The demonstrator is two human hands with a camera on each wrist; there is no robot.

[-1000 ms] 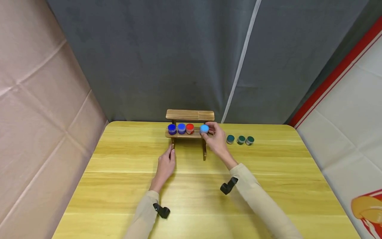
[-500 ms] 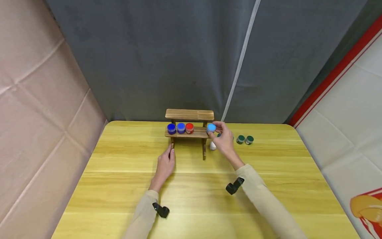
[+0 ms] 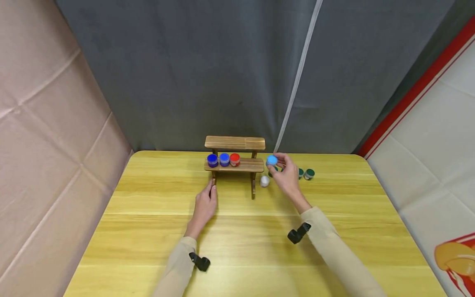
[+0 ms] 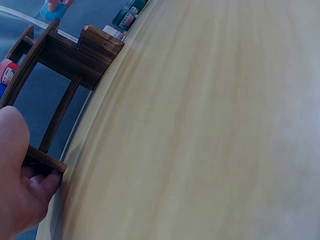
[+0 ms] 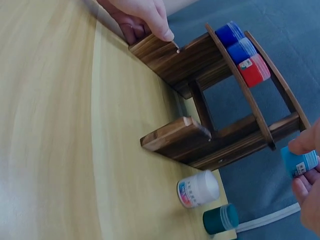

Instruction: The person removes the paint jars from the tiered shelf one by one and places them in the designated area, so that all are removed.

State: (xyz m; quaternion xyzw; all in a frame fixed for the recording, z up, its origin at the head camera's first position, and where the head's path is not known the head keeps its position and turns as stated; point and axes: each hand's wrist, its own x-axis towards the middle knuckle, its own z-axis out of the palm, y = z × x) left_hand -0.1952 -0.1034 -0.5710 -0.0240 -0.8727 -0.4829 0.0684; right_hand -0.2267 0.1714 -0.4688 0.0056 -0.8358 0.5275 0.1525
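Note:
A small brown wooden two-tier rack (image 3: 234, 165) stands near the table's back edge. On its lower shelf sit a dark blue paint jar (image 3: 212, 160), a blue paint jar (image 3: 224, 159) and a red paint jar (image 3: 235, 159). My left hand (image 3: 205, 204) grips the rack's left leg, thumb on one side and fingers curled behind, as the left wrist view shows. Just right of the shelf, my right hand (image 3: 288, 177) pinches a light blue paint jar (image 5: 300, 162) between thumb and fingers, off the rack.
On the table right of the rack stand a white jar (image 3: 264, 181) and several dark green jars (image 3: 309, 174), some partly hidden by my right hand. A grey curtain (image 3: 208, 74) hangs behind the wooden table (image 3: 237, 247).
My right hand has carried the light blue jar rightward from the lower shelf's right end to beyond the rack. The white jar has come into sight. My left hand stays on the leg.

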